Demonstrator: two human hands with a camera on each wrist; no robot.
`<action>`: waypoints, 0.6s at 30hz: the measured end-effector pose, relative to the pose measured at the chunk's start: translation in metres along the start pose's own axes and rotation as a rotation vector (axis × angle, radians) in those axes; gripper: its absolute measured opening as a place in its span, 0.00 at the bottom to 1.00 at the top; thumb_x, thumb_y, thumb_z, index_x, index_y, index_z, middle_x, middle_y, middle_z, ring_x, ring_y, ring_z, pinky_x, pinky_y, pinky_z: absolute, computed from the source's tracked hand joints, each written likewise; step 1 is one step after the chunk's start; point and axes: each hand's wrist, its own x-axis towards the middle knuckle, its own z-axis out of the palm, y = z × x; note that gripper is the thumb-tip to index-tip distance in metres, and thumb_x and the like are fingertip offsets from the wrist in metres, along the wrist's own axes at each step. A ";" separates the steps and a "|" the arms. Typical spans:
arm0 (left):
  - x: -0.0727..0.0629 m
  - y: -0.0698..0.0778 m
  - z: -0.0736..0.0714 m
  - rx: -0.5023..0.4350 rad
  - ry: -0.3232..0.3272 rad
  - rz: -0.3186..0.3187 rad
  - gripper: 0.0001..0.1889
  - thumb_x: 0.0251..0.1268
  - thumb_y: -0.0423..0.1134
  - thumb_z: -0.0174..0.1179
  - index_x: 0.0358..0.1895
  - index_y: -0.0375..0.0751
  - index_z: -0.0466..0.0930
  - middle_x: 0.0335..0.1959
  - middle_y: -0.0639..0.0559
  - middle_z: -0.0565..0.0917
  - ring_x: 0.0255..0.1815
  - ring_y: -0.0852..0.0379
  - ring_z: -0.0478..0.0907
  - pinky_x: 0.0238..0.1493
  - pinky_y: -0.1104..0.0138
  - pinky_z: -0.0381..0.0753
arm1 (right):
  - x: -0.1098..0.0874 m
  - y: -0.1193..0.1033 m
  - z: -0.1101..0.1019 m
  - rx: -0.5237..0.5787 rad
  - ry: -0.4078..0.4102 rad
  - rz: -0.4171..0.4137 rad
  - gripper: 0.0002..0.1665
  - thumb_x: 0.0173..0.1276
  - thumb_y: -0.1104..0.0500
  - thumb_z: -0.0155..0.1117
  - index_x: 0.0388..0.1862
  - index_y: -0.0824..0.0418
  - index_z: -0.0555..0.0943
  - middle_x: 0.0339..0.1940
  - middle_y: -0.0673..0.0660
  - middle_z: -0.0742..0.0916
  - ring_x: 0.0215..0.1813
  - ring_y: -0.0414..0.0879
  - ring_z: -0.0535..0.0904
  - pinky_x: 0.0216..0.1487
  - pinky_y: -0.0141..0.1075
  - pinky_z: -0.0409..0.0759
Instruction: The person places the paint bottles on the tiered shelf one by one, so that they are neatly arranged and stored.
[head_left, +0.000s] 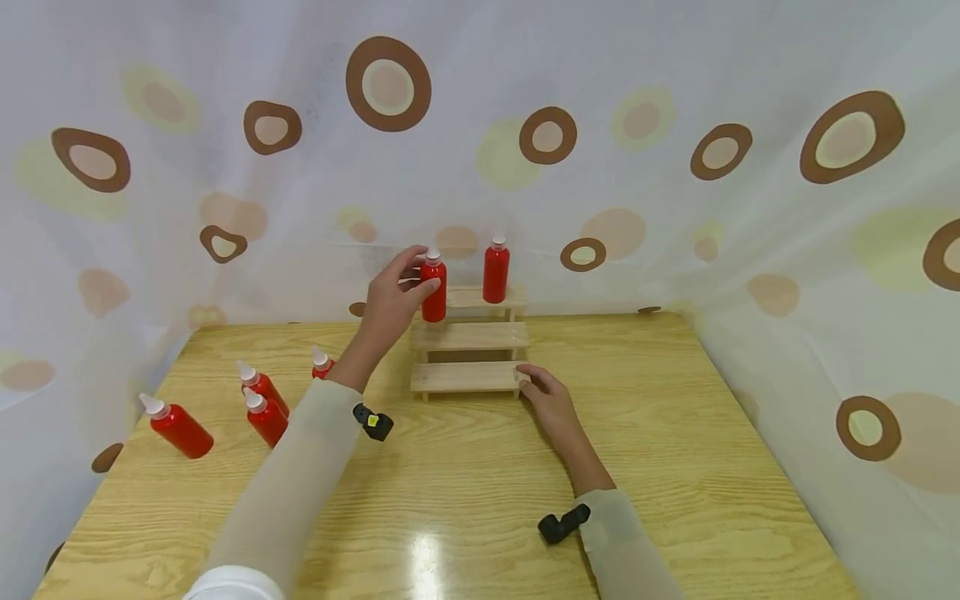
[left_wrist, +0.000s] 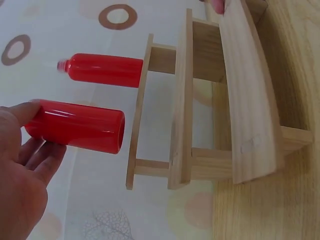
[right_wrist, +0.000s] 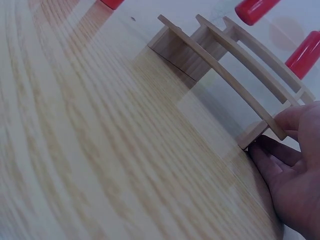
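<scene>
My left hand (head_left: 392, 296) grips a red squeeze bottle (head_left: 433, 292) with a white top, fingers and thumb round its upper part. In the left wrist view a small gap shows between this bottle's base (left_wrist: 120, 131) and the top step of the three-step wooden stand (head_left: 468, 336). A second red bottle (head_left: 496, 271) stands upright on that step, toward its right end. At the stand's lowest step, my right hand (head_left: 553, 404) holds the right end, thumb and fingers about the board's corner, as the right wrist view shows.
Several red bottles with pointed white nozzles stand on the wooden table at the left, among them the leftmost bottle (head_left: 182, 431) and one partly hidden behind my left arm (head_left: 322, 364). A patterned white curtain (head_left: 465, 167) hangs behind the stand and along both sides.
</scene>
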 end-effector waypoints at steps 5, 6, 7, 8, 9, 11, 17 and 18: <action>0.016 0.004 0.009 0.009 -0.018 -0.020 0.25 0.70 0.40 0.65 0.68 0.50 0.72 0.63 0.46 0.80 0.60 0.48 0.78 0.66 0.56 0.78 | 0.003 0.001 -0.001 -0.005 -0.011 0.033 0.22 0.78 0.58 0.57 0.68 0.59 0.77 0.76 0.59 0.73 0.80 0.53 0.60 0.80 0.49 0.59; 0.019 0.004 0.011 0.012 -0.021 -0.026 0.25 0.70 0.40 0.65 0.68 0.50 0.72 0.63 0.46 0.80 0.61 0.48 0.78 0.67 0.56 0.78 | 0.004 0.001 -0.001 -0.006 -0.013 0.035 0.22 0.78 0.58 0.57 0.68 0.60 0.77 0.76 0.60 0.72 0.80 0.53 0.60 0.80 0.49 0.59; 0.022 0.004 0.013 0.013 -0.023 -0.030 0.25 0.70 0.39 0.64 0.69 0.50 0.72 0.63 0.45 0.80 0.61 0.48 0.77 0.67 0.56 0.78 | 0.004 0.000 -0.001 -0.008 -0.016 0.036 0.22 0.78 0.59 0.57 0.68 0.61 0.76 0.76 0.61 0.72 0.81 0.54 0.59 0.80 0.50 0.59; 0.025 0.003 0.015 0.015 -0.024 -0.033 0.25 0.70 0.39 0.64 0.69 0.50 0.72 0.63 0.45 0.80 0.61 0.47 0.77 0.67 0.56 0.78 | 0.004 0.000 -0.001 -0.008 -0.017 0.036 0.23 0.78 0.59 0.56 0.68 0.61 0.76 0.76 0.61 0.72 0.81 0.54 0.59 0.80 0.50 0.59; 0.027 0.002 0.017 0.012 -0.022 -0.036 0.25 0.70 0.38 0.64 0.69 0.50 0.72 0.63 0.45 0.80 0.61 0.47 0.77 0.67 0.56 0.77 | 0.003 0.000 -0.001 -0.005 -0.017 0.038 0.23 0.78 0.59 0.56 0.68 0.61 0.76 0.76 0.61 0.72 0.81 0.53 0.59 0.80 0.50 0.59; 0.031 0.000 0.022 0.010 -0.023 -0.039 0.25 0.70 0.37 0.64 0.69 0.49 0.71 0.63 0.44 0.80 0.61 0.47 0.78 0.67 0.56 0.77 | 0.003 0.000 -0.001 0.006 -0.018 0.034 0.22 0.78 0.58 0.57 0.68 0.60 0.77 0.76 0.60 0.72 0.81 0.53 0.59 0.80 0.49 0.59; 0.041 -0.008 0.032 0.009 -0.028 -0.038 0.27 0.70 0.36 0.63 0.70 0.50 0.70 0.63 0.45 0.79 0.61 0.48 0.78 0.67 0.56 0.78 | 0.001 0.002 -0.001 0.006 -0.002 0.004 0.20 0.77 0.55 0.59 0.65 0.56 0.79 0.75 0.56 0.74 0.80 0.51 0.61 0.79 0.48 0.61; 0.042 -0.008 0.034 0.010 -0.031 -0.035 0.27 0.71 0.36 0.63 0.70 0.50 0.70 0.64 0.45 0.79 0.61 0.48 0.77 0.67 0.56 0.77 | 0.001 0.001 -0.001 0.003 0.003 0.000 0.20 0.77 0.55 0.59 0.65 0.55 0.79 0.74 0.56 0.74 0.80 0.51 0.61 0.79 0.49 0.62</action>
